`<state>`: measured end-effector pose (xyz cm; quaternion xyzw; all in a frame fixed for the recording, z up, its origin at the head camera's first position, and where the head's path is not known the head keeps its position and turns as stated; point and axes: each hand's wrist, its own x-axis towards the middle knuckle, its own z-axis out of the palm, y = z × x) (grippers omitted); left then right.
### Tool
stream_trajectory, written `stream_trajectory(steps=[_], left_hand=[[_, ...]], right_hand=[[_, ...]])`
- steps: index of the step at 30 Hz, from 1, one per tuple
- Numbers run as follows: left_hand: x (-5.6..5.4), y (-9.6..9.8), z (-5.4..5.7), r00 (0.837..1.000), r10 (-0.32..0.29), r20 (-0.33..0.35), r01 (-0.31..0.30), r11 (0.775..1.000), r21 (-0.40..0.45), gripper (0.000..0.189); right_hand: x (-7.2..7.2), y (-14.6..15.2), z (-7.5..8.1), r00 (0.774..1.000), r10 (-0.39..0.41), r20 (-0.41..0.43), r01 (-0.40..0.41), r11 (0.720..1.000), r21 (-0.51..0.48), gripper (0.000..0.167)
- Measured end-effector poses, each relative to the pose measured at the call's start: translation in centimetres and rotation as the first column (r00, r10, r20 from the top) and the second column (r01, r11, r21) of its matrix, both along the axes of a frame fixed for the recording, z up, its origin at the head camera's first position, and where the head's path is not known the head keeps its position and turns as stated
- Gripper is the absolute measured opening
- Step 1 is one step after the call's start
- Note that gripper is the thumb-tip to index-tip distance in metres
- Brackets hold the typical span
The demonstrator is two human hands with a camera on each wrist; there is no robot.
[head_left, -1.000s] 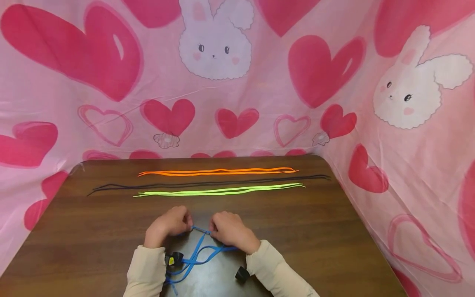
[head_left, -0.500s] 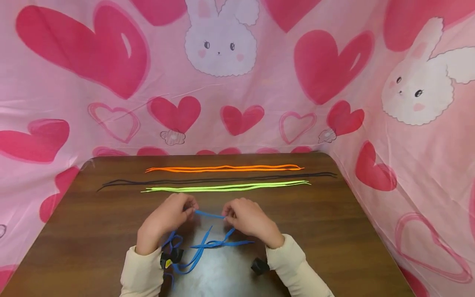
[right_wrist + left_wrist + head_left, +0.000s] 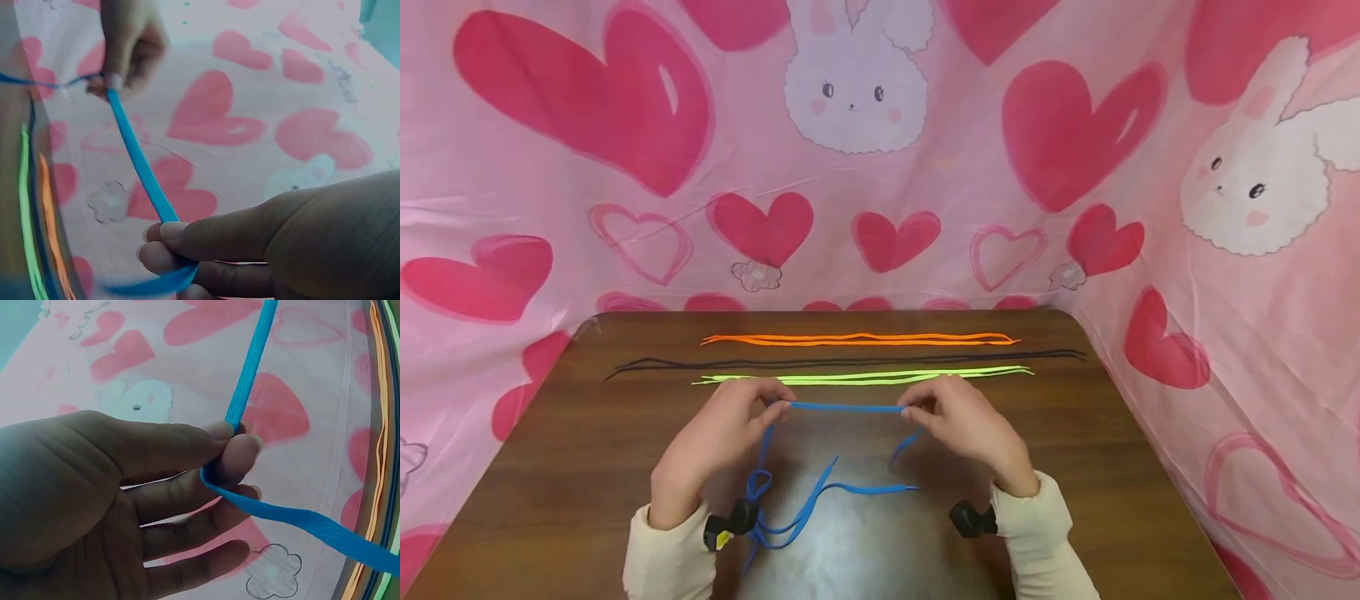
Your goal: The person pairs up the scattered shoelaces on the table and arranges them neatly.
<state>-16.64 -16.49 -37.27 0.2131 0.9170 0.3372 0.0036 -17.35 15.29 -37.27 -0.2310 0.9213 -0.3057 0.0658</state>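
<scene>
A flat blue shoelace [image 3: 846, 407] runs straight between my two hands, above the table. My left hand [image 3: 722, 437] pinches it between thumb and forefinger; in the left wrist view the lace [image 3: 251, 369] passes through that pinch and trails off to the lower right. With thumb and fingertips, my right hand [image 3: 970, 425] pinches the other end of the stretch, and a short tail [image 3: 153, 286] hangs past the fingers in the right wrist view. More blue lace [image 3: 808, 504] lies loosely curved on the table below, near the left wrist.
Beyond my hands, a yellow-green shoelace [image 3: 865, 380], a dark shoelace [image 3: 850, 362] and an orange shoelace [image 3: 865, 340] lie side by side across the brown table [image 3: 1105, 500]. A pink heart-printed cloth [image 3: 925, 183] hangs behind and at the right.
Both hands have moved apart and away from my body, pulling the blue lace between them into a longer straight stretch. The crossed lace on the table has come loose into open curves.
</scene>
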Motion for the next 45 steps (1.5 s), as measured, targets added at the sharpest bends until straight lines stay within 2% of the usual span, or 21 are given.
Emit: stream_trajectory(steps=[6,12,20,27,32,39,43,45], left_hand=[[0.1,-0.5,0.2,0.996,0.037,-0.076,-0.034,0.999,0.039,0.009],[0.2,-1.1,0.4,0.991,0.067,-0.114,-0.061,0.997,0.056,0.009],[-0.2,-1.5,0.4,0.989,0.102,-0.109,-0.098,0.994,0.044,0.013],[-0.1,-2.6,0.3,0.976,0.144,-0.162,-0.134,0.988,0.072,0.014],[0.0,-3.7,0.1,0.957,0.188,-0.22,-0.173,0.981,0.087,0.016],[-0.2,-4.5,-0.3,0.908,0.25,-0.338,-0.223,0.968,0.115,0.018],[-0.1,-4.8,-0.4,0.888,0.286,-0.36,-0.252,0.958,0.139,0.02],[0.0,-4.9,-0.4,0.884,0.302,-0.357,-0.265,0.953,0.149,0.022]], right_hand=[[-0.2,2.4,0.7,1.0,-0.028,0.002,0.028,0.999,-0.047,0.014],[-0.2,4.1,1.1,0.997,-0.076,0.008,0.077,0.993,-0.089,0.016],[-0.6,5.9,1.4,0.991,-0.132,-0.011,0.13,0.987,-0.095,0.014],[-0.7,7.4,1.4,0.987,-0.16,-0.031,0.155,0.98,-0.122,0.015],[-0.4,8.4,1.6,0.981,-0.192,-0.034,0.185,0.973,-0.14,0.014],[-0.3,9.5,1.9,0.968,-0.249,-0.044,0.239,0.958,-0.158,0.015],[-0.1,10.1,2.0,0.958,-0.286,-0.038,0.275,0.944,-0.181,0.015],[0.0,10.5,2.0,0.952,-0.301,-0.044,0.288,0.939,-0.189,0.014]])
